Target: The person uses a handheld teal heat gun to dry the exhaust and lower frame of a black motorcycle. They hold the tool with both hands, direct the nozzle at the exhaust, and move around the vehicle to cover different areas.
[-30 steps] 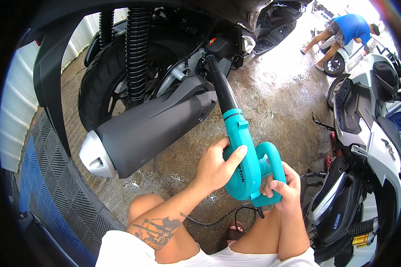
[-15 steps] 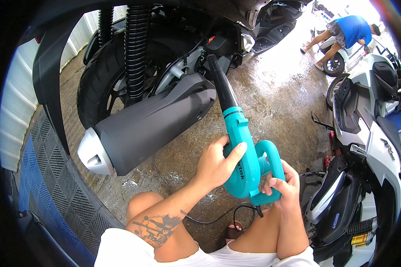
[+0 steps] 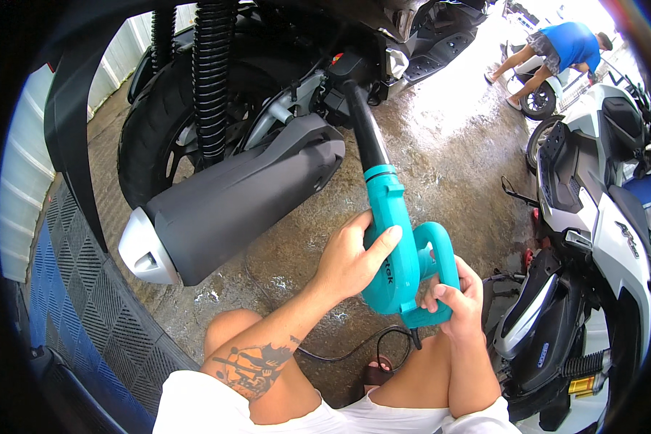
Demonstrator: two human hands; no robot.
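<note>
A teal electric blower (image 3: 390, 253) with a long black nozzle (image 3: 367, 130) is between my hands. My left hand (image 3: 354, 257) clasps the side of its body, thumb laid over the top. The rear loop handle is gripped by my right hand (image 3: 459, 293). The nozzle points away from me, its tip near the dark engine parts of a motorcycle (image 3: 296, 94), beside the rear wheel. Left of the nozzle lies the motorcycle's black muffler (image 3: 239, 206) with a silver end cap (image 3: 146, 249). Whether the tip touches anything I cannot tell.
A black power cord (image 3: 347, 354) runs from the blower across the wet concrete floor (image 3: 456, 173) by my feet. White and black scooters (image 3: 600, 188) stand along the right. Farther off, a person in a blue shirt (image 3: 568, 47) bends over another scooter. Grey and blue tiles (image 3: 87, 311) lie at left.
The blower and both my hands have shifted slightly, with the nozzle tip now a little farther right along the engine parts. The view has moved slightly. The far person's head and arm have moved.
</note>
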